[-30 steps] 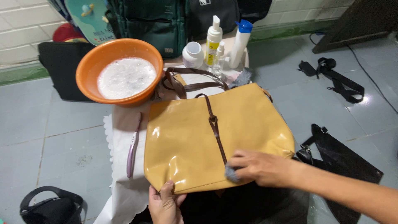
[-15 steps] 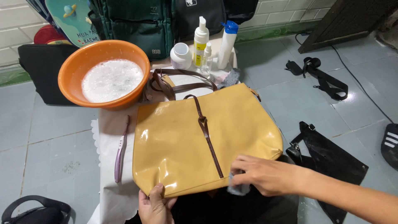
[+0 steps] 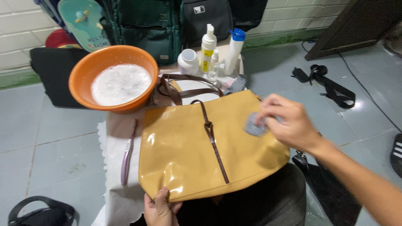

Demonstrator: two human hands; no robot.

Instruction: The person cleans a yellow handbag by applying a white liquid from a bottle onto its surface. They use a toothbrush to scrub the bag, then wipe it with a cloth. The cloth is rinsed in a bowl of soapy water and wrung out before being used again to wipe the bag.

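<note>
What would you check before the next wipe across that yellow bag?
1. Left hand steadies the bag: ok, it pinches the lower edge of the yellow bag.
2. Right hand has the cloth: ok, its grip is on a small grey cloth pressed to the bag's upper right.
3. Soapy water in reach: ok, the orange basin of suds stands by the bag.
4. Brown straps out of the way: ok, they lie above the bag.
5. Cloth wet enough: cannot tell.
6. Purple toothbrush: ok, left of the bag.
</note>
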